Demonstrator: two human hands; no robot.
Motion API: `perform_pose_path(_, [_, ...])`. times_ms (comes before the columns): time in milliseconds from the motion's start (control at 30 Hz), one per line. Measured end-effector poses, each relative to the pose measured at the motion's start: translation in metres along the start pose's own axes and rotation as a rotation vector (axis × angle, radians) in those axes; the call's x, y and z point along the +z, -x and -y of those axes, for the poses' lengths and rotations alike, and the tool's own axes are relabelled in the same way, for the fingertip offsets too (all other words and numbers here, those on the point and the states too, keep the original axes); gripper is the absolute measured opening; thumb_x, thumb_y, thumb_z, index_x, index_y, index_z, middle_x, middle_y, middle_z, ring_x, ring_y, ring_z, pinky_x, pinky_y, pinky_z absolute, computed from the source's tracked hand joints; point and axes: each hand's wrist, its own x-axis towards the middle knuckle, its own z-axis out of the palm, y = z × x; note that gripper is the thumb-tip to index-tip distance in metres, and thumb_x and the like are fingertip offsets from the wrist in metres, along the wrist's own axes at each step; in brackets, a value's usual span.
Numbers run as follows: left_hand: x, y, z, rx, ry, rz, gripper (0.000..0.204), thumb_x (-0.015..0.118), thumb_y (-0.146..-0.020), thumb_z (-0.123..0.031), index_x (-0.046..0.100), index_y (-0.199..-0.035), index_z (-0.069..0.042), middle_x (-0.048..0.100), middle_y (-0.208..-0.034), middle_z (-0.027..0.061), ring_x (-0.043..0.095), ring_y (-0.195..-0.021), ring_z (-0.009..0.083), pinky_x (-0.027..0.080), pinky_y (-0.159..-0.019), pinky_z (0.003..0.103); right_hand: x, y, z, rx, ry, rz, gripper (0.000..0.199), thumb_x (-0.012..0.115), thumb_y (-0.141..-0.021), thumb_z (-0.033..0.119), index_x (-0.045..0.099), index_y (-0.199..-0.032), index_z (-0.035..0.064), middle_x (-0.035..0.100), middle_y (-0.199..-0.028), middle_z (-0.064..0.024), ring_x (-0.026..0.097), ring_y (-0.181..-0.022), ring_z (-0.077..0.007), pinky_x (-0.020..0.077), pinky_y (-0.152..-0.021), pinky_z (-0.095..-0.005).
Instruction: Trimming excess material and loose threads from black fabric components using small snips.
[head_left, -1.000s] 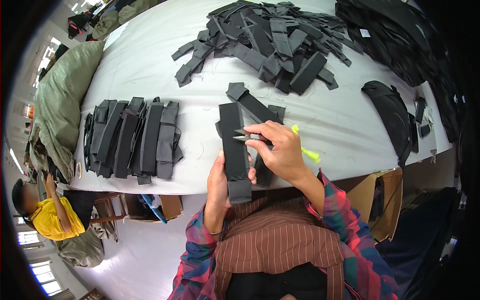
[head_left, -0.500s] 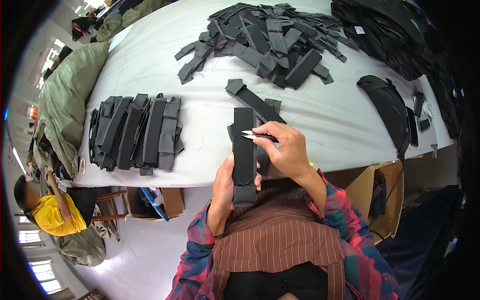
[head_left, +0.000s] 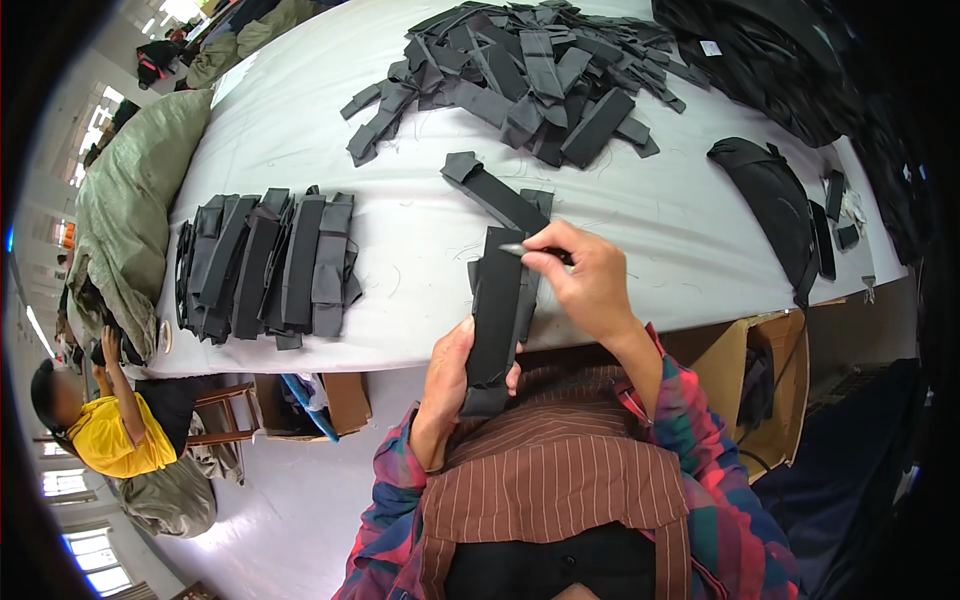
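Observation:
My left hand (head_left: 447,372) is closed round the lower part of a dark grey fabric strip (head_left: 496,310), holding it upright over the table's front edge. Between the fingertips of my right hand (head_left: 590,275) is a pair of thread snips (head_left: 513,249). Their pale tips lie close together at the strip's top right edge; the rest is mostly hidden by the fingers. Just behind, another dark strip (head_left: 497,194) lies slantwise on the table, with more fabric partly covered by the held piece.
A heap of loose dark strips (head_left: 520,75) covers the far middle of the white table (head_left: 400,225). Several strips (head_left: 265,265) lie in a row at left. A black pouch (head_left: 765,205) and black cloth (head_left: 750,60) are at right. Below are open cardboard boxes (head_left: 785,400). At far left sits a person in yellow (head_left: 125,435).
The snips' blades, apart earlier, are now close together and have moved up and right to the strip's top edge. The held strip has tilted slightly rightward.

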Motion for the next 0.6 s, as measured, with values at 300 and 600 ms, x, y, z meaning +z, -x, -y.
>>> perform_pose_path(300, [-0.013, -0.005, 0.011, 0.017, 0.234, -0.020, 0.050, 0.037, -0.099, -0.045, 0.044, -0.117, 0.001, 0.057, -0.090, 0.0160, 0.059, -0.058, 0.0229, 0.052, -0.048, 0.033, -0.002, 0.023, 0.009, -0.136, 0.046, 0.038, 0.023, 0.073, -0.072, 0.014, 0.068, -0.093, 0.0111, 0.060, -0.071, -0.0033, 0.055, -0.063, -0.0194, 0.0369, -0.059, -0.0310])
perform_pose_path(600, [-0.012, -0.005, 0.014, 0.023, 0.285, 0.034, 0.053, 0.038, -0.098, -0.046, 0.040, -0.124, 0.000, 0.055, -0.095, 0.0164, 0.058, -0.060, 0.0235, 0.052, -0.049, 0.033, 0.006, 0.028, -0.005, -0.041, 0.081, -0.145, 0.020, 0.072, -0.075, 0.013, 0.067, -0.093, 0.0100, 0.063, -0.074, -0.0052, 0.054, -0.061, -0.0215, 0.0394, -0.058, -0.0317])
